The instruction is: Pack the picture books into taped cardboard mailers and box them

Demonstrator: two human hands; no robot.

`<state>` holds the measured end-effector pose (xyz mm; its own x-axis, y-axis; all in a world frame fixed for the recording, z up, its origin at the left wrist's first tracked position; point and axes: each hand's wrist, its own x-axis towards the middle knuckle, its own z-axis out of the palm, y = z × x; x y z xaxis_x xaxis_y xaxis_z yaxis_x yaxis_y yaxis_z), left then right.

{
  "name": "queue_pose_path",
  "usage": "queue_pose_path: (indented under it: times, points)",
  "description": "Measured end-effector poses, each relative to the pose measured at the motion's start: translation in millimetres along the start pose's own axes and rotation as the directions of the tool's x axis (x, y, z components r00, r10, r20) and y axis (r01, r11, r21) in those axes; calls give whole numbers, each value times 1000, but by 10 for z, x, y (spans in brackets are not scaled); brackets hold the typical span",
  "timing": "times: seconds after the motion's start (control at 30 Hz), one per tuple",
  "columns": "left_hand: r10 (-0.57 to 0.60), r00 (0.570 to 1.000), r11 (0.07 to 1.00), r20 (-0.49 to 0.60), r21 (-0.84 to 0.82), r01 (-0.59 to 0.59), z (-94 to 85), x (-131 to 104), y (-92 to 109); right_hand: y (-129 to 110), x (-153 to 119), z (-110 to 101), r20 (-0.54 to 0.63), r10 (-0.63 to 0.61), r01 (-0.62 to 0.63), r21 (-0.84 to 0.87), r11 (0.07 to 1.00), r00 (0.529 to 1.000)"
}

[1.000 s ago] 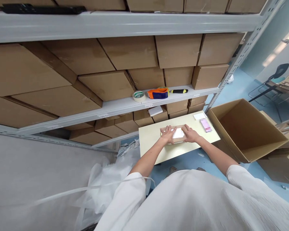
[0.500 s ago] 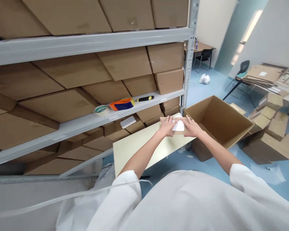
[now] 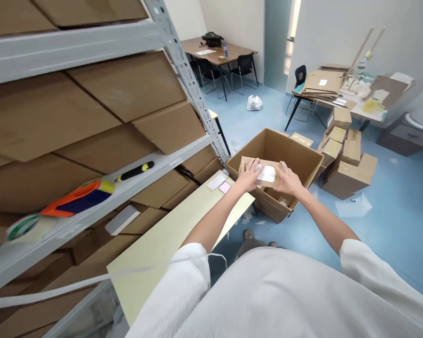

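Note:
A small cardboard box (image 3: 269, 182) with a white label on its face is held between my two hands. My left hand (image 3: 248, 174) grips its left end, and my right hand (image 3: 288, 180) grips its right end, thumbs toward the label. Behind and beneath it stands a large open cardboard carton (image 3: 296, 150) on the floor; a few items show inside, partly hidden by my hands and the box. Left of the carton, a pink-faced pad (image 3: 224, 187) and a white paper (image 3: 216, 181) lie on the pale tabletop (image 3: 169, 234).
Metal shelving (image 3: 134, 173) full of cardboard boxes rises at the left. An orange-and-blue tape dispenser (image 3: 79, 197), a tape roll (image 3: 28, 227) and a utility knife (image 3: 136, 171) lie on one shelf. Closed cartons (image 3: 352, 173) are stacked on the floor at the right.
My view has turned to the right. Both hands have carried the small box from over the tabletop to over the near side of the large carton. The pink-faced pad has come into sight.

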<state>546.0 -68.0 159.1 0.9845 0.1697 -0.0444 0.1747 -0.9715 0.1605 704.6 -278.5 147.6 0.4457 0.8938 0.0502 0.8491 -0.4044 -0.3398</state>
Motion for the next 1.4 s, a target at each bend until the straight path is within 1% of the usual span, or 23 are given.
queue_pose_path:
  times: [0.1, 0.17, 0.27, 0.37, 0.47, 0.53, 0.67, 0.8, 0.9, 0.97, 1.07, 1.17, 1.23, 1.4]
  points:
    - [48, 999, 999, 8, -21, -48, 140, 257, -22, 172, 26, 40, 3, 121, -121, -33, 992, 993]
    - [56, 998, 998, 35, -24, -55, 250, 427, -86, 267, 78, 82, 19, 192, -191, -63, 980, 981]
    - [81, 994, 996, 78, -54, -77, 417, 707, -259, 403, 216, 173, 61, 280, -271, -119, 955, 958]
    - [125, 984, 987, 128, -113, -111, 596, 1019, -494, 532, 413, 313, 109, 360, -341, -161, 926, 927]
    - [160, 965, 978, 206, -169, -126, 816, 1329, -712, 650, 618, 511, 148, 419, -394, -172, 903, 896]
    - [171, 951, 972, 258, -202, -121, 988, 1513, -817, 718, 735, 665, 177, 454, -427, -170, 888, 873]
    - [158, 910, 966, 383, -252, -62, 1369, 1798, -939, 849, 918, 992, 243, 524, -495, -173, 852, 817]
    - [166, 847, 965, 505, -262, -32, 1773, 2014, -1017, 1049, 1066, 1362, 334, 572, -541, -189, 819, 749]
    - [183, 780, 970, 599, -240, -43, 2109, 2166, -1063, 1266, 1143, 1689, 389, 582, -549, -205, 810, 714]
    - [175, 739, 974, 650, -222, -35, 2366, 2268, -1077, 1433, 1178, 1931, 407, 593, -560, -211, 801, 695]
    - [158, 688, 974, 709, -226, 9, 2815, 2427, -1076, 1703, 1232, 2322, 425, 625, -598, -215, 772, 654]
    - [164, 631, 965, 758, -255, 55, 3318, 2595, -1076, 1985, 1312, 2735, 462, 641, -618, -225, 753, 613]
    - [161, 607, 963, 778, -258, 74, 3658, 2703, -1092, 2172, 1366, 3021, 487, 639, -619, -229, 752, 596]
    - [157, 583, 959, 797, -265, 104, 4449, 2879, -1186, 2578, 1420, 3770, 498, 651, -632, -237, 738, 573]
